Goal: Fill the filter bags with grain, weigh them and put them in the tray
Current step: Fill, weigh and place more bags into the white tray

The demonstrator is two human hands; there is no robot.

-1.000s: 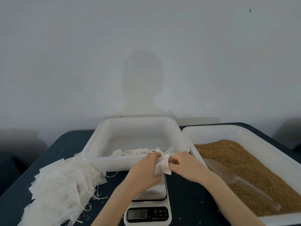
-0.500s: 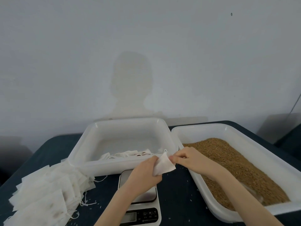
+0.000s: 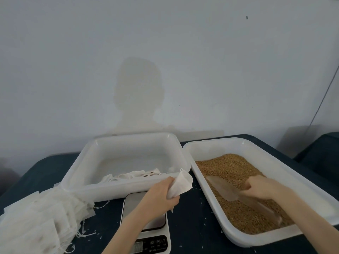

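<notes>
**Left hand holds bag ready, right hand reaches for scoop in grain**

Scale (image 3: 145,224) sits nearest, at the front edge between the two forearms, so a filled bag can go straight down onto it. Its plate is partly hidden by the left wrist; display too blurred to read.

Bag stack (image 3: 42,222) lies front left, fanned out with strings trailing, within easy reach of the left side.

Left hand (image 3: 161,194) is raised above the scale's far edge, fingers curled round one empty bag (image 3: 180,184). Bag juts up and right from the fist towards the grain side, likely so the mouth faces the scoop. Whether the mouth is open, cannot tell.

Right hand (image 3: 262,186) is over the grain tub (image 3: 286,180), motion-blurred, fingers curled down at the scoop (image 3: 231,189), which lies on the grain (image 3: 236,173). Looks like it grips the scoop's middle, but blur makes the hold unsure. Forearm comes in from lower right.

Tray (image 3: 176,143) stands farther back, centre, just beside the tub. A few bags (image 3: 135,176) lie along its near wall, so the task is at an early stage.

Step in hand, as judged: scooping grain to fill the held bag.
</notes>
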